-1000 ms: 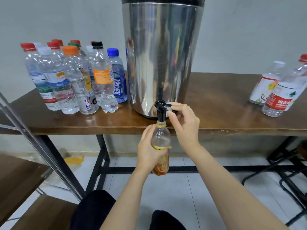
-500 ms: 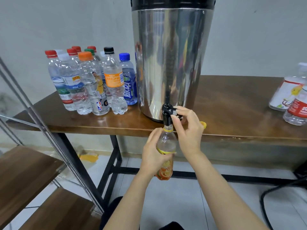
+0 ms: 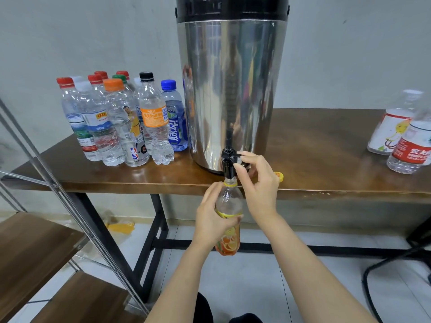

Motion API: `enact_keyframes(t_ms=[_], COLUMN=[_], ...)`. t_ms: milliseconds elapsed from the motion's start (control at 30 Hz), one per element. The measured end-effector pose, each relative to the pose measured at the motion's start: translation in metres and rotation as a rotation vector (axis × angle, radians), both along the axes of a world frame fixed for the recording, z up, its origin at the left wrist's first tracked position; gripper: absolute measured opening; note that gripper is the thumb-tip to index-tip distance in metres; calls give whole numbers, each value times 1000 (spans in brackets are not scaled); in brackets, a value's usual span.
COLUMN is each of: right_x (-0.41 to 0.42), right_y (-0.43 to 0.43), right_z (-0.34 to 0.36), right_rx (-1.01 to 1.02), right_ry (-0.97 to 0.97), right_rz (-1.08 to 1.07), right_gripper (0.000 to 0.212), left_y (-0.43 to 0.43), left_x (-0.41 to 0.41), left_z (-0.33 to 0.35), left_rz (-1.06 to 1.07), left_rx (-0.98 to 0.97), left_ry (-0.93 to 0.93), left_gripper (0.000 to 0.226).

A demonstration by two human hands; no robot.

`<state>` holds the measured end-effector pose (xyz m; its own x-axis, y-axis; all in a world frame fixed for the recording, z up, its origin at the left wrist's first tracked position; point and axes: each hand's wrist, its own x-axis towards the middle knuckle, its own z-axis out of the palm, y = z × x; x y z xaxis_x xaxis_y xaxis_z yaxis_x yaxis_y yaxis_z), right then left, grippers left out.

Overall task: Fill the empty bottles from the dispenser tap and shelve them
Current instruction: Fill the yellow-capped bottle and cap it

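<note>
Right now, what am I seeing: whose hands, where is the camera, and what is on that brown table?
No machine: a person wears the camera on the head, so this one picture looks down at their hands. The left hand grips an uncapped clear plastic bottle with an orange fruit label under the black tap of a shiny steel dispenser; the right hand pinches the tap's lever. The brown wooden table holds a cluster of capped clear bottles, two more bottles at the right, and a yellow cap.
</note>
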<state>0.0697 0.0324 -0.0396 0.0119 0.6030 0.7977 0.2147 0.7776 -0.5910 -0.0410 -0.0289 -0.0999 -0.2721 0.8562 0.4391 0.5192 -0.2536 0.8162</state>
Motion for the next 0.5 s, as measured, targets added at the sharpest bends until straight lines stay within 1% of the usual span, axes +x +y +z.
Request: enact_keyframes(t_ms=[267,500], right_x=[0,1], right_y=[0,-2], right_z=[1,3], right_rx=[7,-16], right_ry=[0,-15], right_rz=[3,17], right_gripper=[35,29], left_y=[1,0], left_x=[0,-1], left_z=[0,-1], left_rz=[-5,-6], left_rx=[9,3], left_ry=[0,8], left_gripper=[92,92])
